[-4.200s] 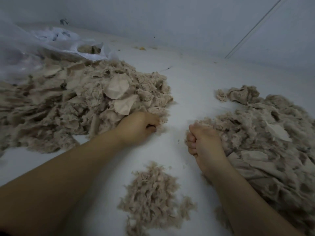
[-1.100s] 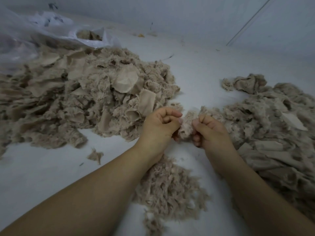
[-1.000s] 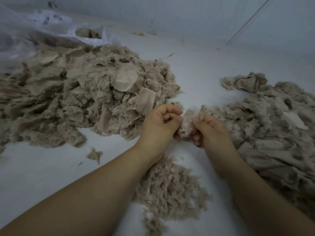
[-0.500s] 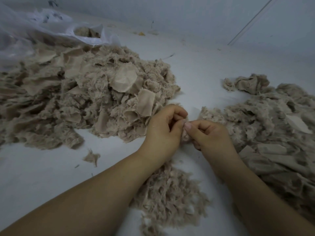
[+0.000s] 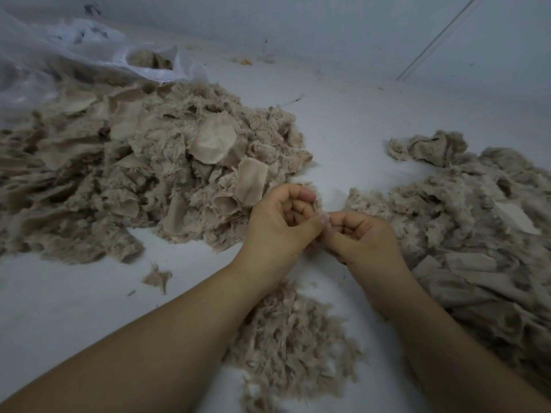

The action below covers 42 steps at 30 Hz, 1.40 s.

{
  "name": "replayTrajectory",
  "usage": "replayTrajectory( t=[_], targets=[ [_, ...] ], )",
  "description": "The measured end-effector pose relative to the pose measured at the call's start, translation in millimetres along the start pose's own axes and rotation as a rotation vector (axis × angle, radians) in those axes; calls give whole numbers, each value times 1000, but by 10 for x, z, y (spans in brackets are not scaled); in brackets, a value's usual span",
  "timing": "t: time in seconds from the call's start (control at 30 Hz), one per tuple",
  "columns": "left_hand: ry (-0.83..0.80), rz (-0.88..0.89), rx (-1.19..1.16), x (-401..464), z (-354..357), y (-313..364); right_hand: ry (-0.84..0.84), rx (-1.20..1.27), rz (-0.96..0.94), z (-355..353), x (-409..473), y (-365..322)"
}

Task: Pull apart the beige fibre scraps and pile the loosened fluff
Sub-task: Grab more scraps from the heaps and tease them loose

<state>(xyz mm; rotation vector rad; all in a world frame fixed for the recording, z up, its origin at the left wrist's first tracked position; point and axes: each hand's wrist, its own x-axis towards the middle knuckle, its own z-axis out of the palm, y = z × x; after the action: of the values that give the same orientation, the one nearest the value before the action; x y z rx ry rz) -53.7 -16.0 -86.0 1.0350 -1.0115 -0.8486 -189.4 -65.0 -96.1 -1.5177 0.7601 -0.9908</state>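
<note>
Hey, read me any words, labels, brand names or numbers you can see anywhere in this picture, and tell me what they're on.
There is no readable text. The clear plastic bag at the far left carries dark marks that may be print, but they are too blurred and crumpled to read. The fibre scraps, the fluff pile and the white surface show no writing.

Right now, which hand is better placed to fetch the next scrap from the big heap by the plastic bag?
Probably the left hand: it sits beside the big heap, while the right hand lies toward the other pile. Both now pinch one small scrap between them.
</note>
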Motion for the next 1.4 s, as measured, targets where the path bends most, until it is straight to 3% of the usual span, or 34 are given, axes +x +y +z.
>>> replayTrajectory(
  t=[0.33, 0.5, 0.73, 1.0, 1.2, 1.4],
  targets=[
    [1, -70, -153, 50, -28, -55, 77, -98, 30, -10, 3, -4],
    [15, -80, -167, 50, -26, -63, 180, -25, 95, -29, 25, 0],
    [-10, -218, -110, 26, -4, -52, 142, -58, 18, -8, 1, -17],
    [111, -92, -46, 45, -23, -81, 132, -111, 11, 5, -4, -24],
    [16, 48, 202, 21, 10, -94, 158, -197, 41, 33, 24, 21],
    [-16, 72, 151, 4, 37, -57, 203, -218, 63, 14, 51, 51]
  ],
)
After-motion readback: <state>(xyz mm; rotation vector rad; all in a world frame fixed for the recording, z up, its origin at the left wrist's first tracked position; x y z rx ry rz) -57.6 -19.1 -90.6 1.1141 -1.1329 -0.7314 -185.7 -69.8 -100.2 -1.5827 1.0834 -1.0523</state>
